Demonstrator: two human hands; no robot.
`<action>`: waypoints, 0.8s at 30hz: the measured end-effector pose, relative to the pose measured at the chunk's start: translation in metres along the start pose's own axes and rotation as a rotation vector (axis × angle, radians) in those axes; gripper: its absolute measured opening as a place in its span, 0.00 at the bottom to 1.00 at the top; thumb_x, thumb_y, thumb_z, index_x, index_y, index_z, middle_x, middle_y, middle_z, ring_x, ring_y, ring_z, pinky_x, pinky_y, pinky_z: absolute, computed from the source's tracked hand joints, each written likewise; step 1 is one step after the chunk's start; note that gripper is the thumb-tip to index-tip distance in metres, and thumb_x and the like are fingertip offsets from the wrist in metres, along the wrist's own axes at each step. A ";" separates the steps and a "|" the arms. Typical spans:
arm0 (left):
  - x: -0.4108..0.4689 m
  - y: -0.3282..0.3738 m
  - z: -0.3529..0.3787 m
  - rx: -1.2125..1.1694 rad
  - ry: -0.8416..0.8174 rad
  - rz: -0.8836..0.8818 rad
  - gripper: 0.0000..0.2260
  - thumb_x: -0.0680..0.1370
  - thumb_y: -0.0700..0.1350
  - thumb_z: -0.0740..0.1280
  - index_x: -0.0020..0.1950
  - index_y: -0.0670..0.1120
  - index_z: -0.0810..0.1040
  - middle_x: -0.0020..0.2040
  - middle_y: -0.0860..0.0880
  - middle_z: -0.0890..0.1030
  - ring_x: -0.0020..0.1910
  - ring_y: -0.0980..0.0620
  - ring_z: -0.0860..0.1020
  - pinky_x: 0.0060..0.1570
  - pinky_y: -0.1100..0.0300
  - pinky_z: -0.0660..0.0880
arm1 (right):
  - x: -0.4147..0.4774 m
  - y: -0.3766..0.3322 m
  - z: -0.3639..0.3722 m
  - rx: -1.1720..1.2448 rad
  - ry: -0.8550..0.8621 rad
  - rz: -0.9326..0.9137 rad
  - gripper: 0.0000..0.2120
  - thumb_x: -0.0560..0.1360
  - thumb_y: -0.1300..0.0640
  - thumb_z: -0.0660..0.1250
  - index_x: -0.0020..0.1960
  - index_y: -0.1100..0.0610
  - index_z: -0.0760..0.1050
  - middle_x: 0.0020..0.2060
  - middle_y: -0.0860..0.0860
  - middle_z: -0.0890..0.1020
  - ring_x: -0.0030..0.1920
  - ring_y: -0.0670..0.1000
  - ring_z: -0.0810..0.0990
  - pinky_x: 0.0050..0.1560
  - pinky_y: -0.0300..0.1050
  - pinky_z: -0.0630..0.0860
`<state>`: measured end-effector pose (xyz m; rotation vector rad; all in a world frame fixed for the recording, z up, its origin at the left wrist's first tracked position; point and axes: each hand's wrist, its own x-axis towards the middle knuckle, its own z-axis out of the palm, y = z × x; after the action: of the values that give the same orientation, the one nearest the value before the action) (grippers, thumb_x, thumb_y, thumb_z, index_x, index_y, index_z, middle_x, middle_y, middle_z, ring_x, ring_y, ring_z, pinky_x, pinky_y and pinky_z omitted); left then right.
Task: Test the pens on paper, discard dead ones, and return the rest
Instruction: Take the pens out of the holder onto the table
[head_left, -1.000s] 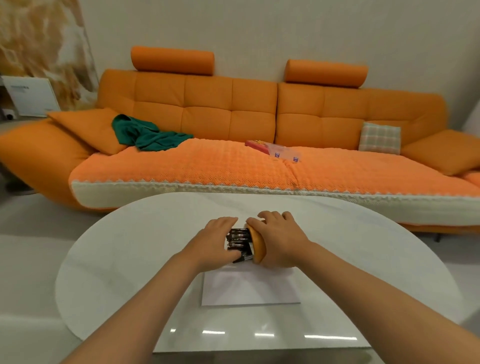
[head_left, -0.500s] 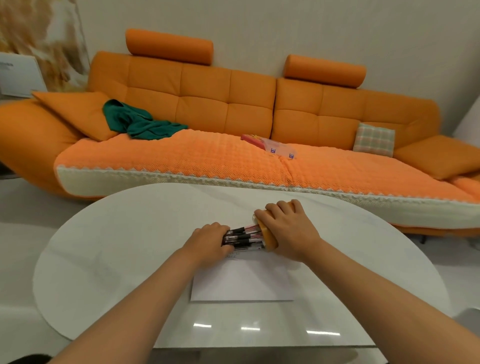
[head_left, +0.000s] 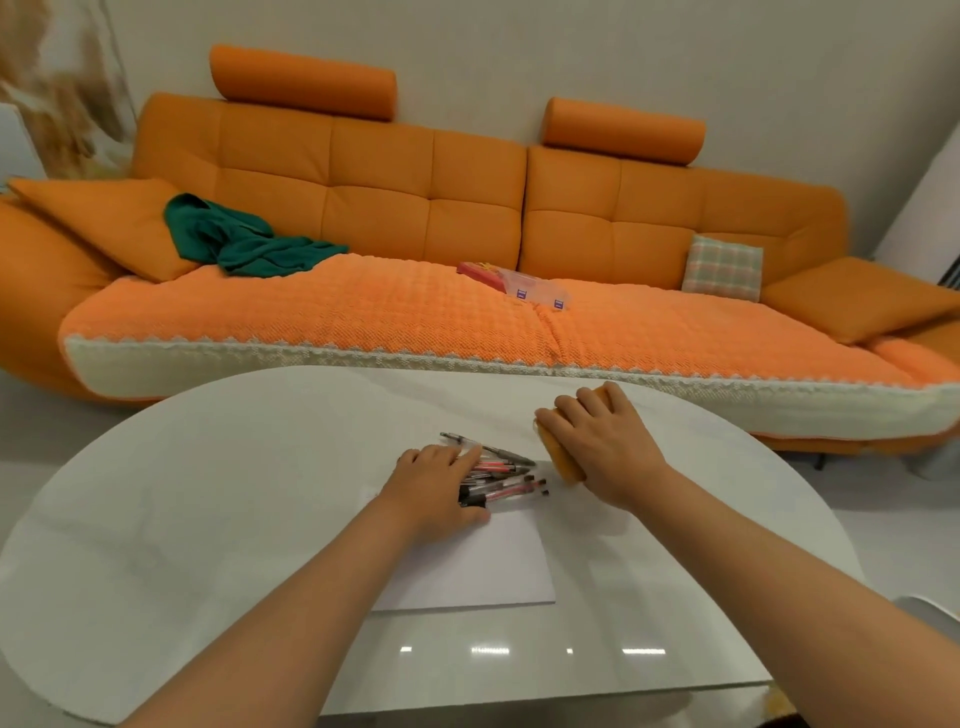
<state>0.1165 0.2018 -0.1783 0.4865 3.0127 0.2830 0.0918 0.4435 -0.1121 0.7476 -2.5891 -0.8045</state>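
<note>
On the glossy white oval worktop (head_left: 208, 519), the left hand (head_left: 434, 491) has its grip curled round one end of a bundle of clear-barrelled black and red pens (head_left: 506, 475), fingers above, thumb below. The pens fan out at the far edge of a white paper sheet (head_left: 467, 566). Just right of them, the right hand (head_left: 605, 449) wraps its grip over an orange cylindrical pen cup (head_left: 563, 460) tipped on its side, clear of the pens.
</note>
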 end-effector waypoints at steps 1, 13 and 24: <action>0.001 0.001 0.001 0.018 -0.006 0.000 0.39 0.75 0.68 0.60 0.81 0.57 0.49 0.80 0.49 0.59 0.78 0.46 0.56 0.75 0.47 0.52 | -0.002 0.003 0.003 0.015 0.012 0.016 0.36 0.66 0.50 0.74 0.71 0.49 0.63 0.62 0.53 0.74 0.59 0.59 0.73 0.63 0.60 0.63; 0.001 0.036 -0.054 -0.519 0.196 -0.003 0.30 0.80 0.55 0.64 0.80 0.57 0.56 0.78 0.53 0.63 0.75 0.51 0.63 0.71 0.47 0.65 | -0.012 0.008 -0.025 1.259 0.203 0.444 0.47 0.57 0.47 0.84 0.70 0.41 0.63 0.62 0.47 0.65 0.64 0.51 0.62 0.62 0.49 0.69; -0.023 -0.049 -0.087 -0.950 0.523 -0.152 0.20 0.80 0.54 0.67 0.72 0.57 0.68 0.66 0.56 0.75 0.59 0.55 0.77 0.56 0.54 0.77 | 0.082 -0.071 -0.062 1.742 0.153 0.351 0.40 0.59 0.48 0.85 0.64 0.38 0.68 0.59 0.41 0.77 0.59 0.46 0.77 0.58 0.50 0.77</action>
<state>0.1140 0.1346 -0.1019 0.0824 2.8131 1.9225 0.0798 0.3206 -0.0934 0.5284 -2.5457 1.7375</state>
